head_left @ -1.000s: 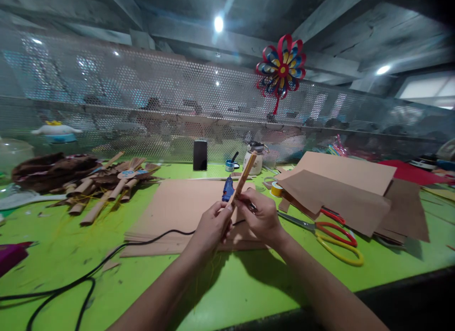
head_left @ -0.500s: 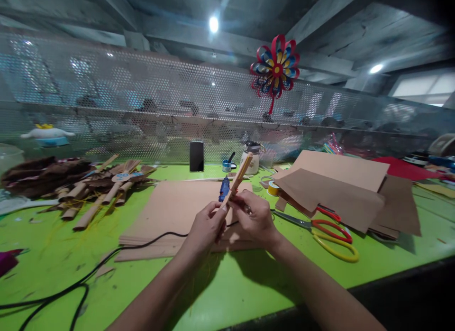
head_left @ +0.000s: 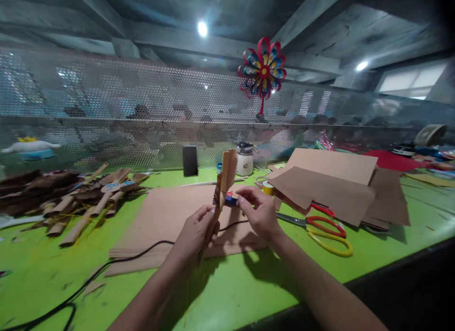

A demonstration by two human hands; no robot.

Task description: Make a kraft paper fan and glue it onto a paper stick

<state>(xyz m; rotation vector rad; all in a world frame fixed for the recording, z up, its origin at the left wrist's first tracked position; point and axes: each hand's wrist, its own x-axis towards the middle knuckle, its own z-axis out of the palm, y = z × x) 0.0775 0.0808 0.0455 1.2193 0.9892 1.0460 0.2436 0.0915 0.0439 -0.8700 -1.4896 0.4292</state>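
My left hand (head_left: 197,229) is closed on a folded brown paper piece (head_left: 228,170), pleated toward its upper end and held upright over the kraft paper sheets. Just behind this piece lies a blue glue gun (head_left: 232,200) with a bit of red on it, partly hidden by the paper. My right hand (head_left: 261,212) has its fingers apart and half curled, the fingertips at the near end of the glue gun; a firm grip on it does not show. A black cord (head_left: 158,244) runs behind my left hand toward the gun.
Kraft paper sheets (head_left: 152,212) lie under my hands. Scissors (head_left: 327,229) with red and yellow handles are at the right, by more brown sheets (head_left: 327,193). Rolled paper figures (head_left: 106,193) lie left. A jar (head_left: 244,159) and a dark phone-like slab (head_left: 190,160) stand behind.
My right hand has let go of the paper piece and moved right to the glue gun's end. My left hand has turned the piece more upright. The view has swung slightly right.
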